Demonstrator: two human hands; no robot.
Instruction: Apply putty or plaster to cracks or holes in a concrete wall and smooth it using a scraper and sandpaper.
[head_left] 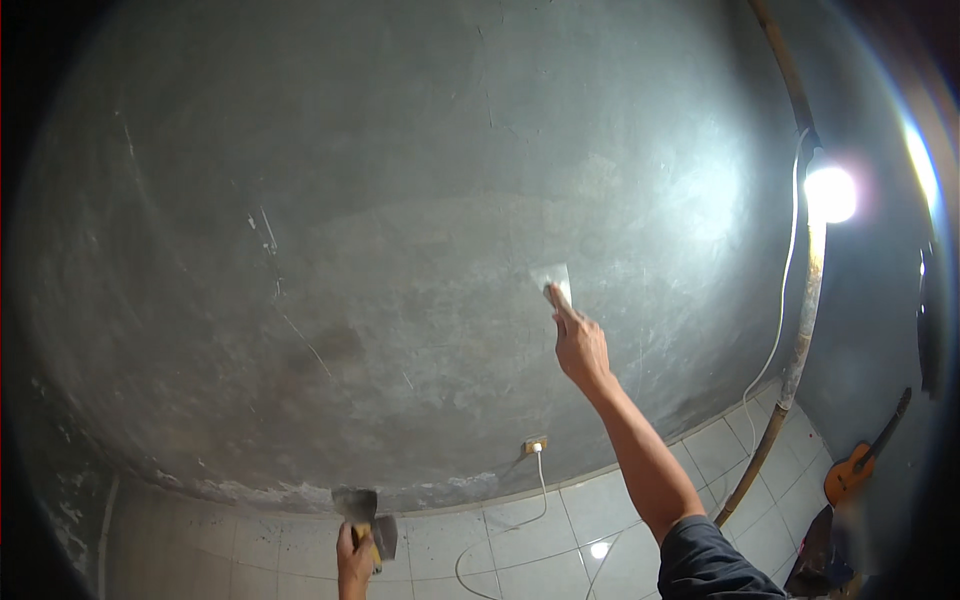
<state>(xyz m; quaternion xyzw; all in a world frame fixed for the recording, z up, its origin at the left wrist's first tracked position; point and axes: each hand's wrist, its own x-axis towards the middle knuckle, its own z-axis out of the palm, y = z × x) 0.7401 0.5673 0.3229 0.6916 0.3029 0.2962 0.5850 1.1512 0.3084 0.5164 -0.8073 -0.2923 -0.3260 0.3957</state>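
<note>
My right hand (583, 350) is closed around a putty knife with a broad pale metal blade (555, 273). Its blade lies against the grey plastered wall (430, 260), with the fingers reaching up toward it. Low in the view, my left hand (352, 565) grips a scraper (357, 503) with a yellow and black handle, its dark wide blade pointing up. Beside that handle is a second darker shape; whether it is another blade or a shadow, I cannot tell. Pale scratches and patches mark the wall.
A lit bulb (830, 194) hangs on a bamboo pole (803, 340) at the right, with a white cable (785, 290) alongside. A plug sits in a wall socket (536, 444) above the white tiles (610, 500). A guitar (850, 470) leans at the far right.
</note>
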